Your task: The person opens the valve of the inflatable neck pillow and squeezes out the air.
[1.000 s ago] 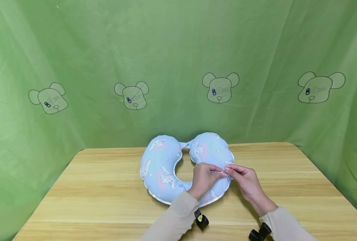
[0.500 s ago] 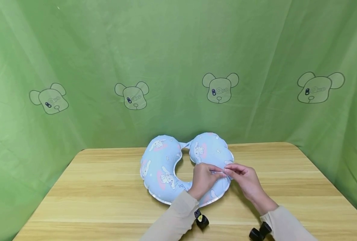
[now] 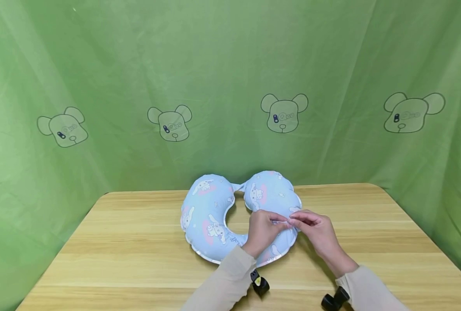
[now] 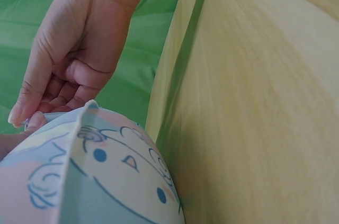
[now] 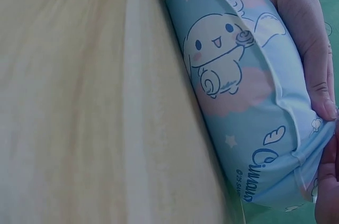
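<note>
A puffed-up light-blue neck pillow (image 3: 203,216), printed with white long-eared cartoon characters, lies on the wooden table with its gap toward the back. My left hand (image 3: 262,231) reaches over its right arm and pinches the cover between thumb and fingers. Right beside those fingertips, my right hand (image 3: 320,235) pinches the same spot near the outer seam. In the right wrist view the cover is drawn into creases toward the left hand (image 5: 307,33). A thin pale-blue bit shows at the right hand (image 4: 79,49) in the left wrist view; the fingers mostly hide it.
The wooden table (image 3: 129,242) reaches back to a green curtain (image 3: 222,77) with printed bear heads. A narrow strap (image 3: 239,187) joins the pillow's two ends. Black wrist cameras hang below the left sleeve (image 3: 230,276) and the right sleeve (image 3: 368,287).
Almost nothing differs: both hands keep their pinch at the same place, the right fingers shifting only slightly. The pillow stays put.
</note>
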### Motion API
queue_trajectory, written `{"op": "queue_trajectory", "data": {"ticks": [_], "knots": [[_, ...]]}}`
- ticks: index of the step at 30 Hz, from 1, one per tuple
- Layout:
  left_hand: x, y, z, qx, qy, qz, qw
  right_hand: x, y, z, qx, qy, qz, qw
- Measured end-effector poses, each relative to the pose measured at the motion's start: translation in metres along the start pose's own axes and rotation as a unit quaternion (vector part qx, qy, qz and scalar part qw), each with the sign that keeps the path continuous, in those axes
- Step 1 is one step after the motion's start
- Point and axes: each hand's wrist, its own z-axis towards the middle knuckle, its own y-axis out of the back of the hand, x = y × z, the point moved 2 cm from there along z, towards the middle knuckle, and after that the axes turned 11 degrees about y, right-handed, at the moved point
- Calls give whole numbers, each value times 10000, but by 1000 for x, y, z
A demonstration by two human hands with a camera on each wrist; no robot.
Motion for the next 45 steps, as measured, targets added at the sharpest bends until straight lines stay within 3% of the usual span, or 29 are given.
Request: {"op": "queue_trajectory", "data": {"ticks": [7, 13, 20, 30, 37, 45], "knots": [[1, -1, 1, 9, 51, -46, 10000, 0, 1, -1, -15, 176, 150, 9997], [1, -1, 0, -17, 5, -53, 10000, 1, 1, -1, 47, 170, -43, 9998], [2, -1, 0, 11, -21, -54, 10000, 1, 2, 0, 93, -48, -225, 9997], [3, -1, 0, 28, -21, -82, 10000, 1, 3, 1, 148, -403, 76, 9991], [2, -1, -1, 130, 104, -106, 9998, -2, 5, 0, 221, -415, -134, 9988], [0, 0, -1, 115, 4, -161, 9998, -1, 5, 1, 183, -316, -260, 9990]]}}
